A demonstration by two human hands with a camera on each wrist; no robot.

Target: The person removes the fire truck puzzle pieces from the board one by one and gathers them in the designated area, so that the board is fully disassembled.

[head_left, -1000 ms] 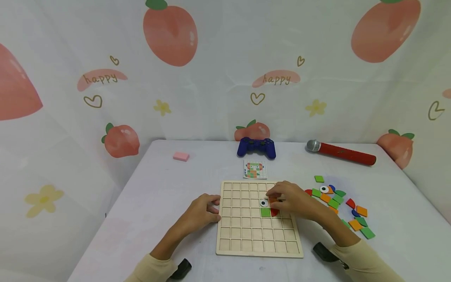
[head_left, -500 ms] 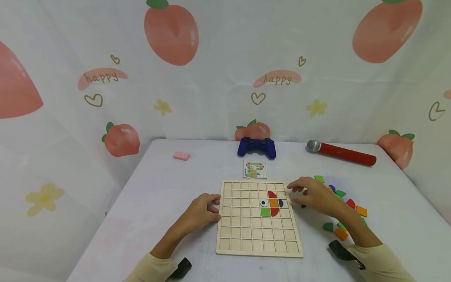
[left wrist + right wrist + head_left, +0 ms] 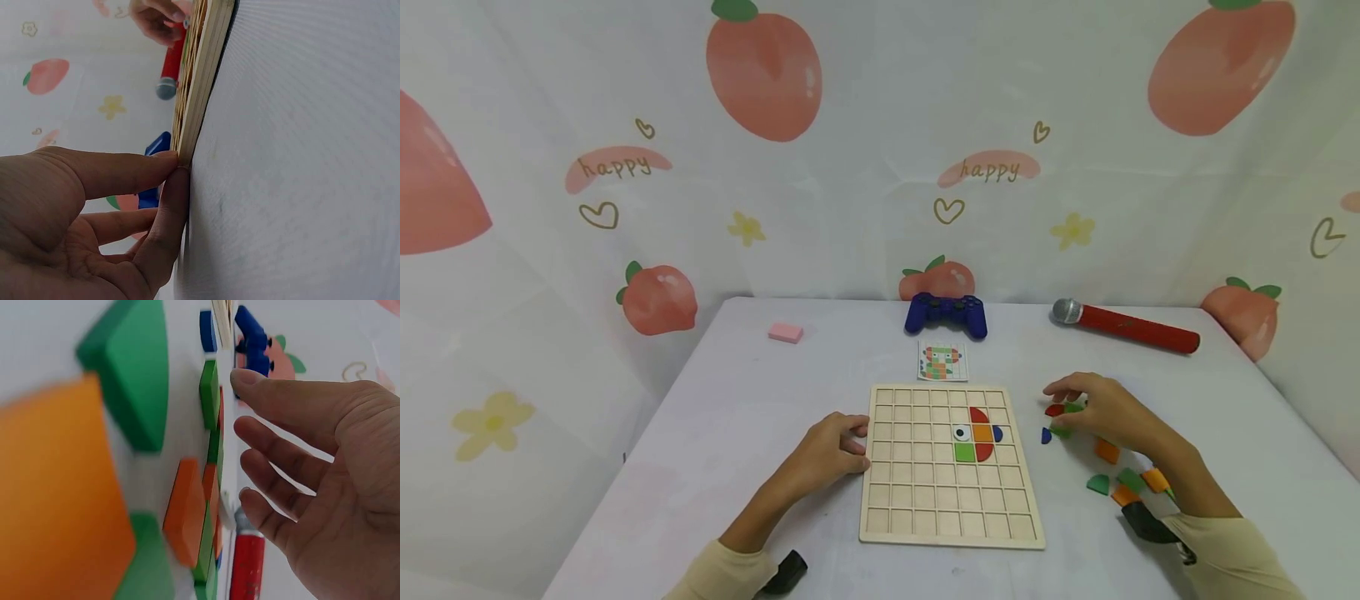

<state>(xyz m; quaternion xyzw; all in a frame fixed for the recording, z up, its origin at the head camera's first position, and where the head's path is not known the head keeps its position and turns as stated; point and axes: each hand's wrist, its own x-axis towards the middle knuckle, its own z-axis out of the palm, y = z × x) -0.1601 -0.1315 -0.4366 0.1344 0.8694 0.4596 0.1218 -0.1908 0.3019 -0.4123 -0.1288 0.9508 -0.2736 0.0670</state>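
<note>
A wooden grid board [image 3: 951, 500] lies flat on the table. My left hand [image 3: 827, 450] pinches its left edge between thumb and forefinger, as the left wrist view shows up close. In the board's cells sit a round eye piece [image 3: 962, 432], a green square [image 3: 966, 452], an orange square [image 3: 982, 432], a small blue piece [image 3: 997, 433] and two red curved pieces [image 3: 979, 415]. My right hand [image 3: 1108, 412] hovers over the loose tiles right of the board, its fingers relaxed and apart with nothing between them. Near its fingertips are a red piece [image 3: 1054, 410], a green tile [image 3: 210, 394] and a blue piece [image 3: 1047, 435].
Behind the board lies a pattern card [image 3: 943, 361], with a blue game controller [image 3: 946, 315] beyond it. A red microphone [image 3: 1135, 327] rests at the back right, a pink block [image 3: 786, 333] at the back left. More loose tiles, including an orange square [image 3: 1107, 451], spread under the right forearm.
My right hand has withdrawn from over the board and moved right to the loose tiles. The blue piece in the board has come into view. My left hand stays at the board's edge.
</note>
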